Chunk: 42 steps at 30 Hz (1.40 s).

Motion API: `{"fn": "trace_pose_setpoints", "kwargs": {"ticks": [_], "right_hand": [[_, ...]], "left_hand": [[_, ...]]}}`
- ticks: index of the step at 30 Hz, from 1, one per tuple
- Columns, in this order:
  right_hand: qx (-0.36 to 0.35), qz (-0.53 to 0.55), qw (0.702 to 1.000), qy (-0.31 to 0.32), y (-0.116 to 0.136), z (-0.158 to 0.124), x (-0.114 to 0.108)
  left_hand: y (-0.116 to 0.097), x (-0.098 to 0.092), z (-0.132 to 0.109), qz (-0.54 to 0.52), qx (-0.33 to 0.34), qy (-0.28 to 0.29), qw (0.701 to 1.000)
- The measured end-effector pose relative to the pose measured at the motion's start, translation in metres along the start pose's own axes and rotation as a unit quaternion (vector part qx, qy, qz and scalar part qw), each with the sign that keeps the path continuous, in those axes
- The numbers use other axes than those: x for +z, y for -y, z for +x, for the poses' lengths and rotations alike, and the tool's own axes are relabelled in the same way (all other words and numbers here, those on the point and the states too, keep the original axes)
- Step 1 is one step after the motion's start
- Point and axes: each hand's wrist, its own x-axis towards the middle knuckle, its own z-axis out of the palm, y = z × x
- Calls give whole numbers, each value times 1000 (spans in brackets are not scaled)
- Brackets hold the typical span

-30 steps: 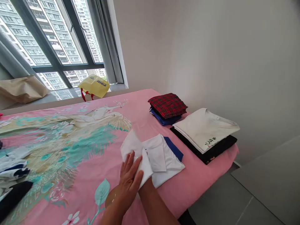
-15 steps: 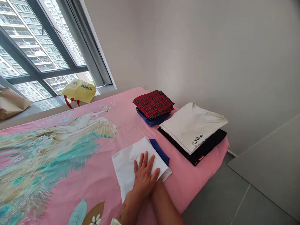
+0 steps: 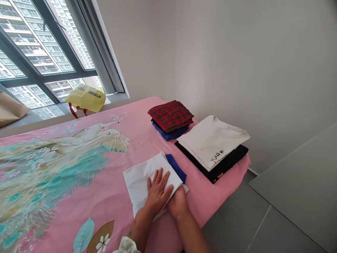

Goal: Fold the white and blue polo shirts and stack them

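A folded white garment (image 3: 143,175) lies on the pink bedspread, with a blue folded cloth (image 3: 177,168) showing from under its right side. My left hand (image 3: 158,191) rests flat on top of the white garment, fingers spread. Beside it, my right hand (image 3: 179,202) is tucked in at the garment's near right edge, palm turned upward. The white cloth covers its fingers, so their grip is hidden. My wrists are close together, the left one slightly over the cloth's near side.
Farther back sit a stack topped by a red plaid garment (image 3: 171,115) and a cream T-shirt (image 3: 210,138) on black clothing (image 3: 228,162). A yellow bag (image 3: 86,98) and a brown paper bag (image 3: 10,109) stand by the window. Grey floor (image 3: 237,214) lies beyond the bed's right edge.
My right hand has come out from beneath my left wrist and now shows at the garment's right edge, under the cloth. The left hand stays on top. The view has shifted slightly.
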Motion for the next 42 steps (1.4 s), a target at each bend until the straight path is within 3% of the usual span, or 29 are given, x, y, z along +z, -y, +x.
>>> {"fn": "trace_pose_setpoints", "kwargs": {"ticks": [2, 4, 6, 9, 11, 12, 15, 17, 19, 22, 24, 26, 31, 36, 39, 42], "right_hand": [[77, 150, 985, 20, -10, -25, -17], [184, 303, 934, 37, -22, -55, -38], [275, 348, 896, 21, -31, -81, -60], [284, 272, 916, -78, -26, -94, -85], [213, 224, 946, -99, -8, -85, -90], [173, 201, 961, -80, 4, -76, -88], [53, 82, 994, 39, 44, -44, -63], [-42, -43, 989, 134, 61, -23, -34], [-125, -167, 950, 234, 63, -3, 0], [-166, -296, 876, 344, 43, 23, 48], [-171, -338, 858, 348, 26, 40, 74], [-164, -361, 859, 325, 14, 56, 93], [-128, -389, 863, 295, 15, 80, 117], [-137, -356, 889, 252, 22, 57, 95], [-152, -332, 911, 193, 14, 15, 59], [-133, -320, 931, 113, -9, -41, 18]], "left_hand": [[4, 3, -2, 28, 26, 5, 999], [6, 8, -4, 64, 49, -5, 997], [6, 12, -5, 93, 62, -20, 994], [1, 14, -12, 108, 61, -19, 992], [-1, 13, -23, 113, 54, -31, 992], [-2, 12, -32, 119, 48, -49, 991], [-2, 14, -67, 141, 18, -119, 983], [0, 18, -92, 139, 0, -134, 981], [3, 23, -114, 116, -21, -116, 986], [5, 32, -135, 71, -56, -79, 993], [5, 36, -143, 49, -63, -57, 995], [5, 38, -145, 36, -62, -43, 997], [7, 40, -143, 26, -59, -45, 997], [21, 52, -138, 66, -59, -64, 994], [29, 64, -135, 90, -61, -75, 991], [29, 72, -135, 129, -67, -107, 984]]}}
